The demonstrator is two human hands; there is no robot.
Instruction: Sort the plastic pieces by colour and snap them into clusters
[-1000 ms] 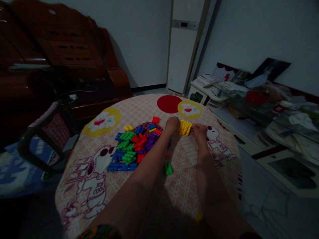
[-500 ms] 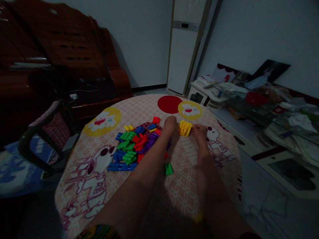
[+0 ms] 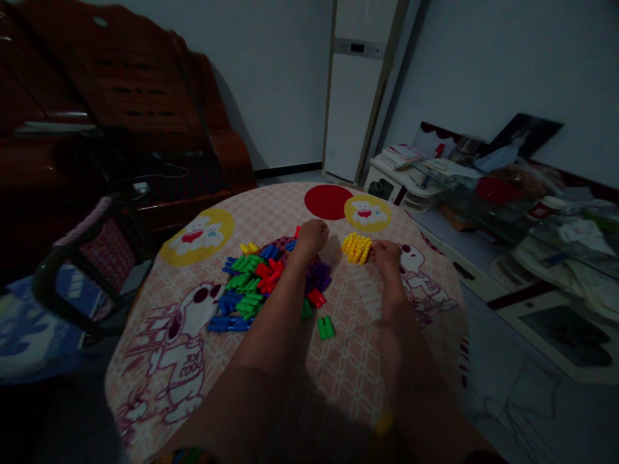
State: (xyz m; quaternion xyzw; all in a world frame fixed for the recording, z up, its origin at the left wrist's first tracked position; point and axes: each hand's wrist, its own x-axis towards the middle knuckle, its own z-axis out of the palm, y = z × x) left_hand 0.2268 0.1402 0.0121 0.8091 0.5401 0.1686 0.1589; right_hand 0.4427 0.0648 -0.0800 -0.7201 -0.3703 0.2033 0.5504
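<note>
On the patterned tablecloth stands a block of joined yellow plastic building pieces [image 3: 356,249]. My right hand [image 3: 387,255] is closed at its right side, fingertips pinching its edge. To the left, my left hand [image 3: 313,237] hovers by the far right edge of a loose pile, its fingers curled; whatever they hold, if anything, is hidden. The pile has green pieces [image 3: 249,283], red pieces [image 3: 269,274], blue pieces [image 3: 229,323] and purple pieces [image 3: 319,276]. My left forearm covers part of it. One green piece [image 3: 325,327] lies apart, nearer to me.
The round table [image 3: 358,380] wears a cloth with cartoon prints. A dark-framed chair [image 3: 72,277] stands at its left and a wooden sofa [image 3: 145,96] behind. On the right is a cluttered low cabinet [image 3: 483,258]; a tall white air conditioner [image 3: 353,109] stands at the back.
My left hand has moved left, away from the yellow block and towards the pile's far edge. My right hand stays at the yellow block, which has hardly shifted.
</note>
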